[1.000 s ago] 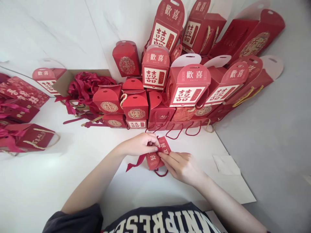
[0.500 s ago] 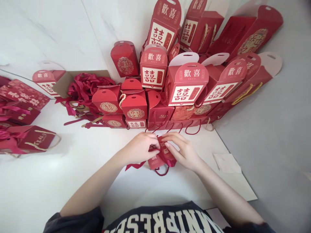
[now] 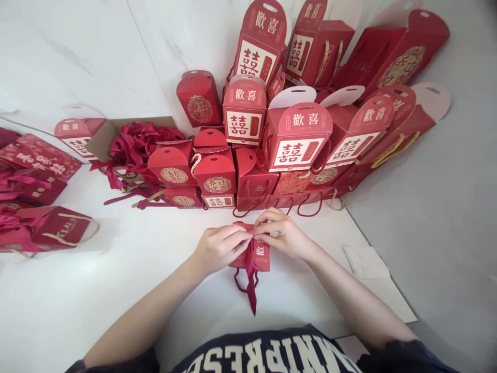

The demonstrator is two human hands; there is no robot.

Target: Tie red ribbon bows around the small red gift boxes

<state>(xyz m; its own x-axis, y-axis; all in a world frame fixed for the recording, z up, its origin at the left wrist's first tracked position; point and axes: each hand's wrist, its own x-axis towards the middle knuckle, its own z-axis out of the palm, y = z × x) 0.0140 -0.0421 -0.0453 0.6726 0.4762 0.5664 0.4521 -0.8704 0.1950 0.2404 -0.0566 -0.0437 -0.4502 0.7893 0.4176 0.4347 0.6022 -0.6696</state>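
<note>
In front of me on the white table lies a small red gift box [image 3: 262,260] with pale lettering and a dark red cord handle [image 3: 241,285]. A dark red ribbon [image 3: 251,280] runs over its top, and one end hangs down toward me. My left hand [image 3: 223,247] pinches the ribbon from the left above the box. From the right, my right hand [image 3: 282,234] pinches it too, thumb and fingertips meeting the left hand's at the ribbon. The fingers cover part of the box's top and the spot where the ribbon gathers.
Stacked red gift boxes [image 3: 243,111] line the back of the white table [image 3: 128,259]. At back left, a cardboard box [image 3: 101,141] holds bunched red ribbons [image 3: 143,140]. Ribbon-tied boxes [image 3: 64,228] stand at the left edge. A folded white paper [image 3: 365,261] lies at right.
The box has turned slightly and shifted a little left. My hands have come together over its top, and a ribbon end now hangs down the front instead of out to the left.
</note>
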